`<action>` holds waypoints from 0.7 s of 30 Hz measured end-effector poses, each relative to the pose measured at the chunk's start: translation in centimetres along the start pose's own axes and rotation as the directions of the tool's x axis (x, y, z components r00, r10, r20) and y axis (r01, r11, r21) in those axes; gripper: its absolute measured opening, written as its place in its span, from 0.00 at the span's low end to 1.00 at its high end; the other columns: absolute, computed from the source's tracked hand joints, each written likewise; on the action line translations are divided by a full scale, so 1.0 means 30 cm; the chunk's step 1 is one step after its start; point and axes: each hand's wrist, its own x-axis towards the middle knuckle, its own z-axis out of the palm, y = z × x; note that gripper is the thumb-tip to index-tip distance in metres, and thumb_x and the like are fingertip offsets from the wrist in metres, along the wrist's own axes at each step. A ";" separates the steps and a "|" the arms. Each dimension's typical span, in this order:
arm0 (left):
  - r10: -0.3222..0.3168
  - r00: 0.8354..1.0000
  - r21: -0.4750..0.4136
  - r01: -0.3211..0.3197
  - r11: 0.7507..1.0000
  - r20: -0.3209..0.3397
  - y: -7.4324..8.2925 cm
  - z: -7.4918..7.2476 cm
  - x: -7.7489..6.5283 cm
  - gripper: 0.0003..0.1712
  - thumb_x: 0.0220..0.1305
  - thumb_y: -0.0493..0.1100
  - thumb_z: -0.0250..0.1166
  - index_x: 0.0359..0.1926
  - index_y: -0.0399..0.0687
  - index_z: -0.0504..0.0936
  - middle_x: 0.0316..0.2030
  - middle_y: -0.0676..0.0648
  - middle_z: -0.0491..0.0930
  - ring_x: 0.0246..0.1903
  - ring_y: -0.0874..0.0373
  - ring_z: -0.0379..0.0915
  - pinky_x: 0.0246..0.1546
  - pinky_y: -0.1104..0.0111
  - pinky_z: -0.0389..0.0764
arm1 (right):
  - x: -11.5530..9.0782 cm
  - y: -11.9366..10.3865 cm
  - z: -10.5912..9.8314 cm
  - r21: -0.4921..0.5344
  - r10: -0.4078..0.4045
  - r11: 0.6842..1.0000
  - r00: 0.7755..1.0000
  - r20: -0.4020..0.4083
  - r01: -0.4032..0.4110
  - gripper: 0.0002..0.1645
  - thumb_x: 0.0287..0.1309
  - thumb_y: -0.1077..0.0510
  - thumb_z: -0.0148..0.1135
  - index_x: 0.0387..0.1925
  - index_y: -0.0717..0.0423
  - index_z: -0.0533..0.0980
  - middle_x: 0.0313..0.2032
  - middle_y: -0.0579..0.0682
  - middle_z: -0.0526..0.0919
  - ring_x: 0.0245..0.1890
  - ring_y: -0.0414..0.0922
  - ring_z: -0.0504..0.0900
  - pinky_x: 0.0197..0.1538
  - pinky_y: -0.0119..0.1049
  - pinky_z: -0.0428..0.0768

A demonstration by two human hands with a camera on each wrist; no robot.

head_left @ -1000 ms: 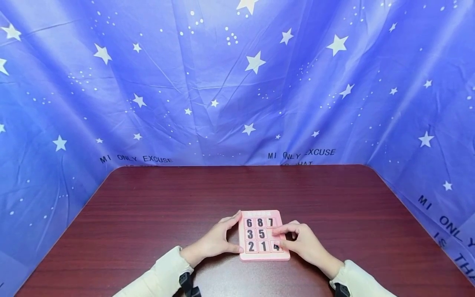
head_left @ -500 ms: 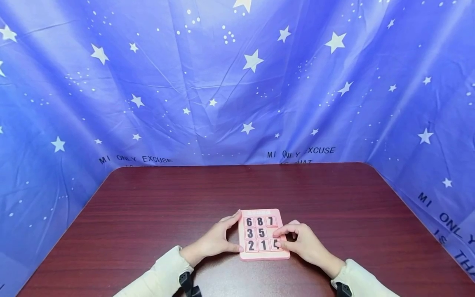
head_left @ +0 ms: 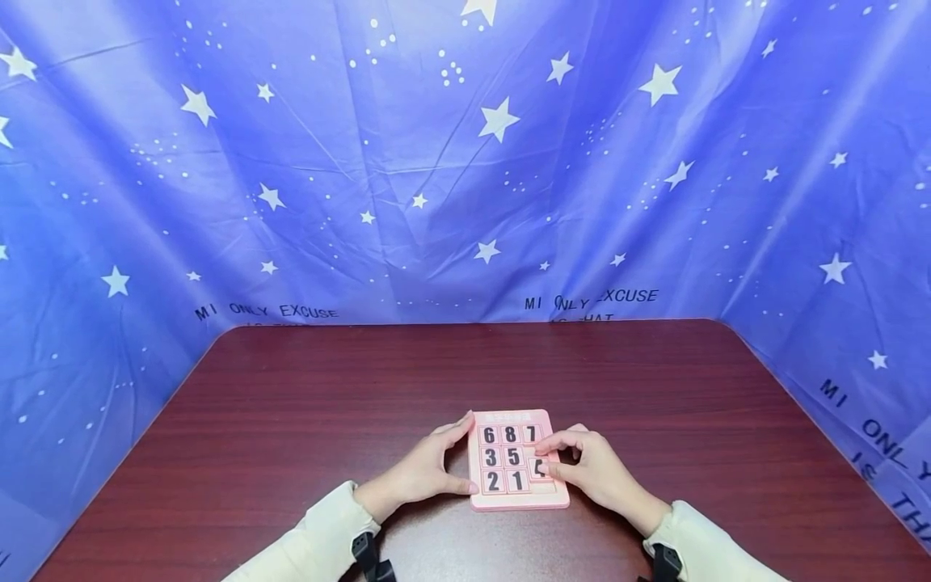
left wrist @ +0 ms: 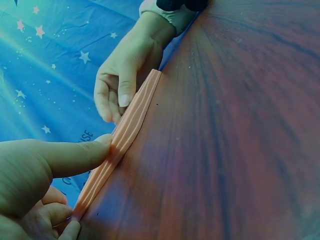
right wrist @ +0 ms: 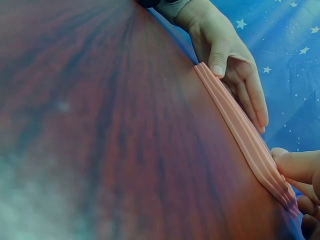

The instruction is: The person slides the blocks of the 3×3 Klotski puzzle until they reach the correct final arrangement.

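Observation:
A pink sliding number puzzle [head_left: 505, 502] lies flat on the table, its black-numbered tiles facing up. Along its left side, my left hand [head_left: 425, 467] holds the board, thumb at the lower corner and fingers at the upper one. My right hand [head_left: 600, 473] has thumb and index finger curled at the tile marked 4 [head_left: 539, 469], which sits partway between the middle and bottom rows of the right column. The fingers partly cover this tile. In the left wrist view the puzzle's ridged edge [left wrist: 131, 125] appears side-on, with the left thumb [left wrist: 82, 155] on it.
The dark red wooden table [head_left: 327, 388] extends around the puzzle. A blue curtain with white stars [head_left: 407, 162] hangs behind it and along both sides. Black wrist straps [head_left: 371, 558] sit over the pale sleeves [head_left: 313, 533].
The 4 tile has slid upward from the bottom right slot, exposing part of that slot. My right thumb and index finger have moved up slightly with it. The left hand stays in place.

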 end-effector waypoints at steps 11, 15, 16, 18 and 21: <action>-0.010 1.000 0.002 0.010 1.000 0.003 -0.002 0.003 0.001 0.56 0.40 0.41 0.77 0.69 0.34 0.57 0.70 0.40 0.55 0.68 0.47 0.52 0.67 0.50 0.52 | 0.024 0.020 0.006 -0.037 -0.015 0.999 0.998 -0.060 0.013 0.14 0.41 0.64 0.73 0.31 0.44 0.84 0.28 0.37 0.79 0.30 0.36 0.70 0.32 0.30 0.69; -0.008 1.000 0.001 0.008 1.000 0.005 -0.004 0.005 0.002 0.56 0.40 0.41 0.77 0.69 0.34 0.57 0.70 0.40 0.55 0.68 0.47 0.52 0.67 0.50 0.52 | 0.029 0.018 0.010 -0.052 0.005 0.999 0.997 -0.079 -0.010 0.16 0.38 0.67 0.73 0.30 0.44 0.83 0.28 0.37 0.78 0.31 0.36 0.70 0.33 0.30 0.69; -0.009 1.000 0.001 0.009 1.000 0.004 -0.004 0.004 0.001 0.56 0.40 0.41 0.77 0.69 0.34 0.57 0.70 0.40 0.55 0.68 0.47 0.52 0.67 0.50 0.53 | 0.030 0.017 0.011 -0.055 0.009 0.998 0.997 -0.082 -0.014 0.16 0.38 0.67 0.73 0.30 0.44 0.83 0.28 0.37 0.78 0.31 0.36 0.70 0.33 0.30 0.69; -0.006 1.000 0.006 0.006 1.000 0.001 -0.006 0.004 0.001 0.56 0.40 0.41 0.77 0.69 0.34 0.57 0.70 0.40 0.55 0.67 0.47 0.52 0.67 0.50 0.53 | 0.033 0.017 0.014 -0.062 0.008 0.998 0.996 -0.086 -0.013 0.16 0.38 0.67 0.73 0.29 0.44 0.83 0.28 0.37 0.77 0.31 0.36 0.70 0.34 0.30 0.69; -0.004 1.000 0.014 0.004 1.000 -0.002 -0.006 0.003 0.000 0.56 0.40 0.42 0.77 0.69 0.34 0.57 0.70 0.40 0.55 0.67 0.47 0.53 0.66 0.50 0.53 | 0.038 0.020 0.017 -0.062 -0.003 0.998 0.995 -0.097 -0.003 0.17 0.37 0.67 0.73 0.29 0.44 0.83 0.29 0.37 0.78 0.31 0.36 0.71 0.34 0.30 0.69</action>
